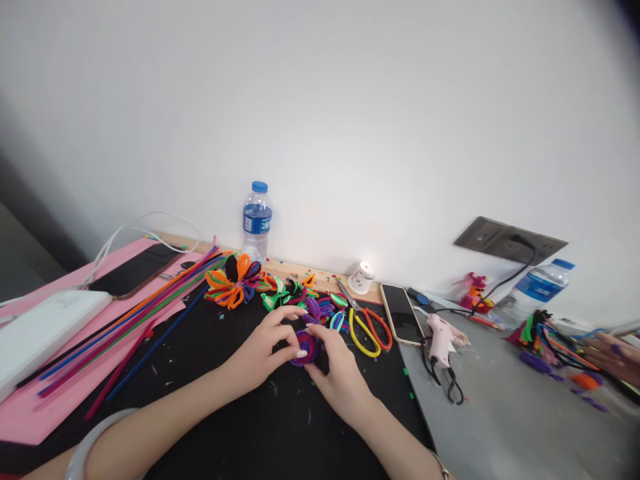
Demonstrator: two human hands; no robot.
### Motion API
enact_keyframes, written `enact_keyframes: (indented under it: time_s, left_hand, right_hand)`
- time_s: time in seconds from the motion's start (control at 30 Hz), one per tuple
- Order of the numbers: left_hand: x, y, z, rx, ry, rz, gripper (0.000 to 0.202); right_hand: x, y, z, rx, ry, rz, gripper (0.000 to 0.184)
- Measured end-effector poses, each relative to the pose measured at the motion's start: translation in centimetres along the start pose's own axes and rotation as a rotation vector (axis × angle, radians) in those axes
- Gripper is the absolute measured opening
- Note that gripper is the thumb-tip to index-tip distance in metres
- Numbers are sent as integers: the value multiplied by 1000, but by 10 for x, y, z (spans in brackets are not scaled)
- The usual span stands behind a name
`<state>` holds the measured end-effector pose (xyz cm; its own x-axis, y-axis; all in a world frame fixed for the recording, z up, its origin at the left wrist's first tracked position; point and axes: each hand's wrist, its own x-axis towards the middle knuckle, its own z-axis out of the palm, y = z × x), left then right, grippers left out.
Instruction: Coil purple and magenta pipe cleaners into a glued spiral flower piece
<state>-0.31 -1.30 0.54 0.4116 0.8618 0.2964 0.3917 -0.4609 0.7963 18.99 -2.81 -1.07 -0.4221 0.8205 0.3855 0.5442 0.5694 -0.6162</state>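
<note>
A round coil of purple and red pipe cleaner (309,343) is held low over the black mat (250,427). My left hand (273,340) pinches its left side, thumb and fingertips resting on the coil. Around the right edge, the thumb and index finger of my right hand (340,373) are closed on it. Just behind my hands lie bent pipe-cleaner petals (280,297) in green, purple, orange and black. To their left sits an orange, black and purple pipe-cleaner flower (239,283).
Scissors (367,327) with yellow and orange handles, a phone (401,313) and a pink glue gun (441,340) lie right. A paper cup (361,277) and water bottle (257,223) stand by the wall. Straight pipe cleaners (135,320) lie left. Another person's hand (613,357) is far right.
</note>
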Motion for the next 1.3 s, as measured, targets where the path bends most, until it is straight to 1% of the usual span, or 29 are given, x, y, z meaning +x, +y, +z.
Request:
enact_keyframes:
  time_s: [0.17, 0.27, 0.4, 0.5, 0.67, 0.77, 0.83, 0.97, 1.03, 1.2, 1.3]
  left_hand:
    - [1, -2, -2, -58, 105, -21, 18]
    - [2, -6, -3, -135, 206, -102, 18]
    - [4, -12, -5, -241, 384, -210, 16]
    - [7, -13, -6, -279, 454, -266, 17]
    - [9, -10, -6, -333, 460, -315, 23]
    - [8, -9, -8, -367, 410, -303, 20]
    - [8, -9, -9, -344, 368, -286, 14]
    - [10, -9, -11, -315, 337, -258, 27]
    - [10, -9, -11, -338, 329, -254, 28]
    - [11, -12, -7, -408, 359, -299, 15]
    - [12, -17, -4, -452, 391, -281, 22]
  right_hand:
    - [0, 1, 0, 2, -2, 15, 61]
    - [0, 4, 0, 11, -3, 50, 62]
    - [-2, 7, 0, 31, 23, 84, 61]
    - [-2, 9, 0, 41, 34, 92, 60]
    - [-1, 9, 0, 42, 37, 95, 60]
    - [-1, 10, 1, 47, 33, 105, 60]
    - [-1, 9, 1, 51, 30, 113, 59]
    - [-1, 8, 0, 61, 24, 115, 59]
    - [-1, 7, 0, 61, 26, 115, 58]
    - [-2, 8, 1, 61, 30, 116, 57]
    - [-3, 9, 2, 60, 34, 117, 57]
